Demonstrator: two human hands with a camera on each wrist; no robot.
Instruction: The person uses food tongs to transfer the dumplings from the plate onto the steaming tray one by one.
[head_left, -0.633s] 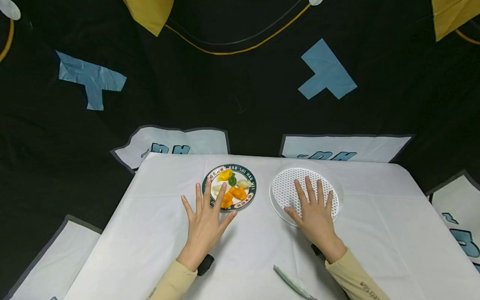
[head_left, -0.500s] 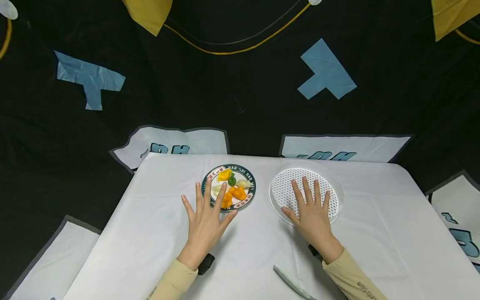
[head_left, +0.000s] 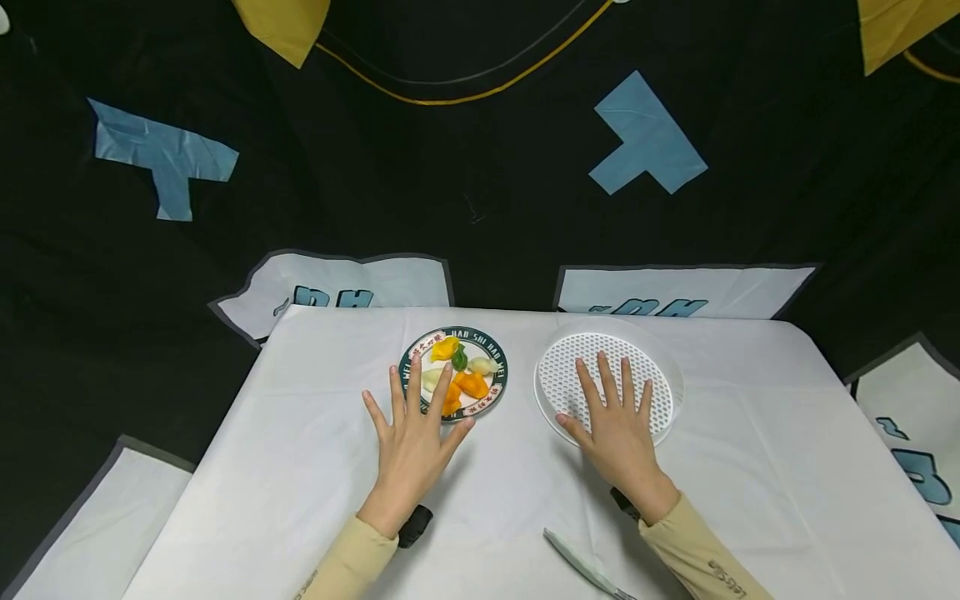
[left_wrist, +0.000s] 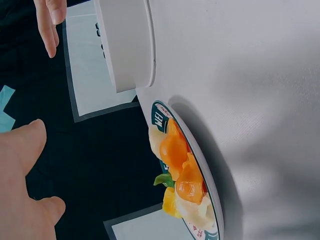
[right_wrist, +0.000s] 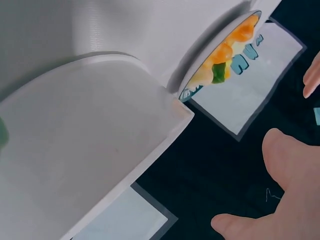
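"How are the hands?"

"The left hand (head_left: 408, 454) is spread wide above the table (head_left: 300, 467), with the plate (head_left: 497, 360) of food (head_left: 471, 384) at its one o'clock. The right hand (head_left: 620, 440) is spread too, with the tub (head_left: 592, 346) at its twelve."

"And that green thing (head_left: 583, 567)?"

"At the tub's six o'clock. Maybe tongs; its end is cut off."

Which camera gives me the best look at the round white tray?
The head view: it shows the tray from above, holes included, though the right hand covers part. The left wrist view catches only some outer wall; the right wrist view shows its outside up close, cropped, without the holes.
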